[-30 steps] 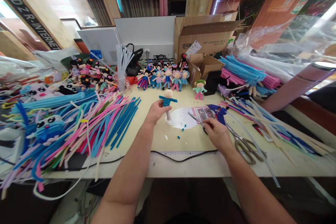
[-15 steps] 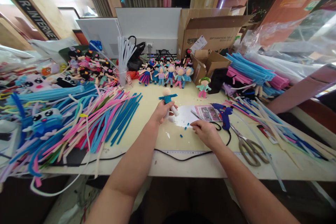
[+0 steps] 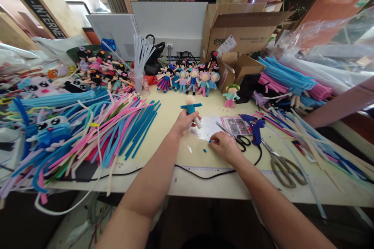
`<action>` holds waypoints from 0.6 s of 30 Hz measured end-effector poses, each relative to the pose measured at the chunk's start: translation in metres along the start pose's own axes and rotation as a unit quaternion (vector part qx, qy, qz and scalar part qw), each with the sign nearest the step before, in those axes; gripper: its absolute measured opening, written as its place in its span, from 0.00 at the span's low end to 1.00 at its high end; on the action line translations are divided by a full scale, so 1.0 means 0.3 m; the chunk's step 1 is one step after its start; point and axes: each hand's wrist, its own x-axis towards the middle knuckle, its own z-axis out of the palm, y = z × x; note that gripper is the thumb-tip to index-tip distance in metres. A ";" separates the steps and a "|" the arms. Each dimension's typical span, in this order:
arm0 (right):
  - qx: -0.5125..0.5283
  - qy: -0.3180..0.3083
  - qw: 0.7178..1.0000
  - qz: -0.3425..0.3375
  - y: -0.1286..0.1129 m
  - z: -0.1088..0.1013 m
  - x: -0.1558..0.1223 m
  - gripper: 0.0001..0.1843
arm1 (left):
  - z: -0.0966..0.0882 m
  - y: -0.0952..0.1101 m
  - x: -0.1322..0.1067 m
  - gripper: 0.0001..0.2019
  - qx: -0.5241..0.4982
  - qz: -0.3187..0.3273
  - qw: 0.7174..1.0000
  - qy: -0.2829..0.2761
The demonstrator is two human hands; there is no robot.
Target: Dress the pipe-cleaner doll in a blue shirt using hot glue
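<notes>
My left hand is closed around a pipe-cleaner doll with a bare cream head, a teal body and arms, and white legs. The doll is held upright above the table. My right hand is low at the tabletop, its fingers pinched together. At its fingertips shows a small blue pipe-cleaner piece; the grip on it is partly hidden. Another short blue piece lies just in front of those fingers. Black-handled scissors lie beyond the right hand, partly on a printed card.
A blue glue gun and large scissors lie at the right. Pipe cleaners heap up on the left. Finished dolls stand at the back before a cardboard box. A black cable crosses the front.
My right hand has moved left over the small blue pieces, with its fingertips now at one of them. The black scissors handles have come into sight. My left hand still holds the doll.
</notes>
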 end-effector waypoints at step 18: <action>0.208 0.055 0.975 0.053 -0.003 -0.004 -0.023 0.15 | 0.007 0.008 -0.009 0.16 0.008 0.010 1.000 0.007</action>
